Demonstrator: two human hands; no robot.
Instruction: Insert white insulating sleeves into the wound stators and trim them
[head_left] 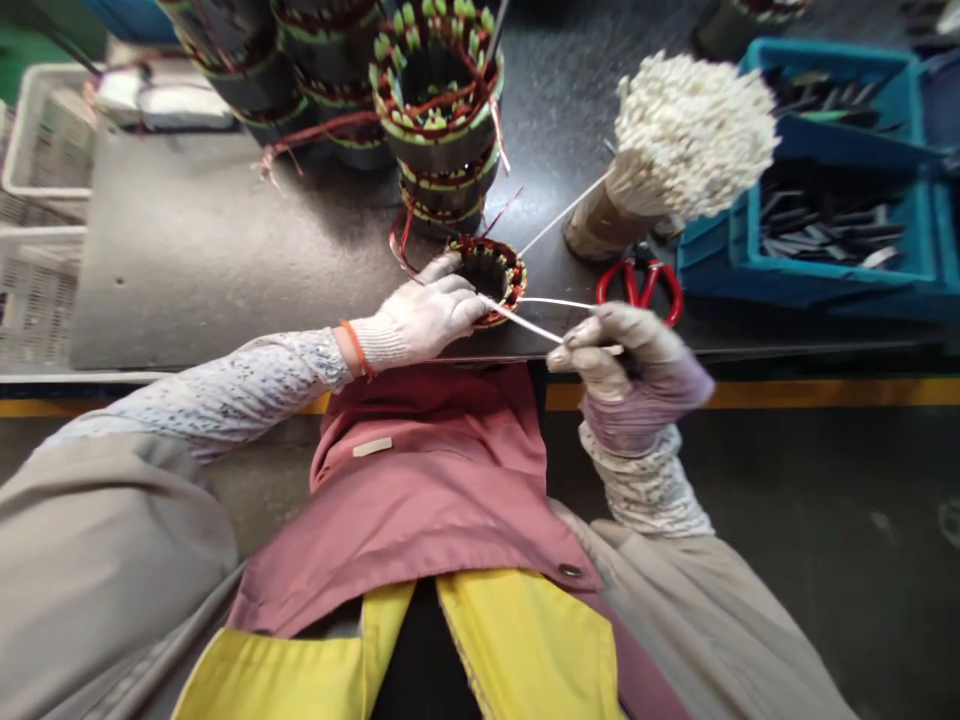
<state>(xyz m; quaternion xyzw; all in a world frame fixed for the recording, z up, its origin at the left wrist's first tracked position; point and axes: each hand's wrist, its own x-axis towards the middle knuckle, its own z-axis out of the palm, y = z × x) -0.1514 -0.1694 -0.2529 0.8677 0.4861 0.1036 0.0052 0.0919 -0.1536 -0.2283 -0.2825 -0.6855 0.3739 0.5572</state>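
At twelve o'clock on the grey metal counter sat a ring-shaped, red-wound core, likely heavy and stiff, best steadied by its rim, where your left hand rested, grip unclear; your right hand's fingers pinched thin white cord, probably limp.

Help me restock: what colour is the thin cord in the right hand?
The thin cord is white, clearest in the head view.

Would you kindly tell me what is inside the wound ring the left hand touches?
Inside the wound ring, part of the dark inner wall shows. The left hand covers the near-left side; the bottom cannot be made out.
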